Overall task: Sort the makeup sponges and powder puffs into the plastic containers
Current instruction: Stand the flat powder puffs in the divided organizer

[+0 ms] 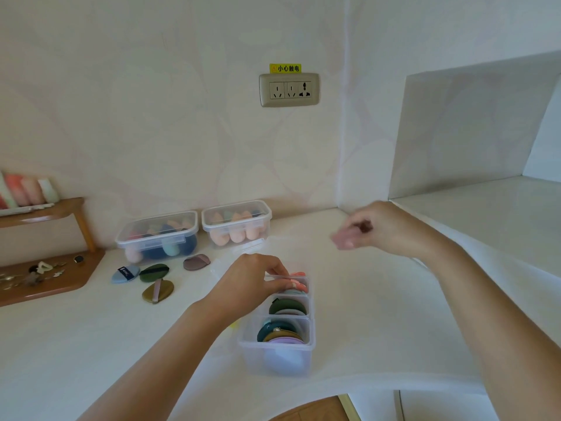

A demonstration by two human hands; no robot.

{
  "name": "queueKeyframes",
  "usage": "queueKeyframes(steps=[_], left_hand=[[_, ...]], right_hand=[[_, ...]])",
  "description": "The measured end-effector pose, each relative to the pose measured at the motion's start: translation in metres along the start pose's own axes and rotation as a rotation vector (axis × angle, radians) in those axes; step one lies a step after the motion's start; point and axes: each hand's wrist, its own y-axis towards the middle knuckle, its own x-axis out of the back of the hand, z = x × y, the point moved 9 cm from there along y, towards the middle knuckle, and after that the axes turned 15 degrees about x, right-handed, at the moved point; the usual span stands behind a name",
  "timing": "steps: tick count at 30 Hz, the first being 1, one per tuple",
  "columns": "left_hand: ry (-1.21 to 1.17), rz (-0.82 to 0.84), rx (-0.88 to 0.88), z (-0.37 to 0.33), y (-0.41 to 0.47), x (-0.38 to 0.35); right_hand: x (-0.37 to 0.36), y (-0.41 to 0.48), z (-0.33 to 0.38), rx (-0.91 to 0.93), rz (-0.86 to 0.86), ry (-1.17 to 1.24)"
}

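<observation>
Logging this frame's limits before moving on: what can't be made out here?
All head view.
1. The right hand is motion-blurred; the pinkish thing it grips cannot be identified.
2. The left hand covers the divided container at its far compartment, so what it touches is hidden.
3. The bits on the wooden tray are too small to name.
4. The shelf items are cut off by the left edge.

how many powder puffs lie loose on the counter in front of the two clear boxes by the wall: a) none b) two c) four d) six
c: a blue puff, a green puff, a mauve puff and an olive puff lie loose on the counter.
</observation>
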Motion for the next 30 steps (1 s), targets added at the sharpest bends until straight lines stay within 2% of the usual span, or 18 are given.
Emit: queueKeyframes(steps=[2,5,12,20,26,30], left_hand=[[-0.007,-0.001,-0.010,-0.001,-0.001,0.001],[-0.010,-0.002,-0.011,-0.002,-0.002,0.002],[-0.033,-0.014,-0.020,-0.002,-0.002,0.002],[-0.043,-0.001,-0.028,-0.002,0.000,0.000],[-0.033,0.015,-0.043,-0.003,0.001,0.001],[-0.006,0.034,-0.063,-0.003,0.001,0.002]], right_hand=[[-0.006,0.019,0.031,0.137,-0.069,-0.021],[-0.040,0.039,0.055,0.215,0.069,-0.155],[-0.076,0.043,0.056,0.189,0.191,-0.313],[-0.088,0.047,0.061,0.232,0.181,-0.499],[-0.087,0.049,0.063,0.192,0.217,-0.515],[-0.087,0.052,0.063,0.149,0.164,-0.536]])
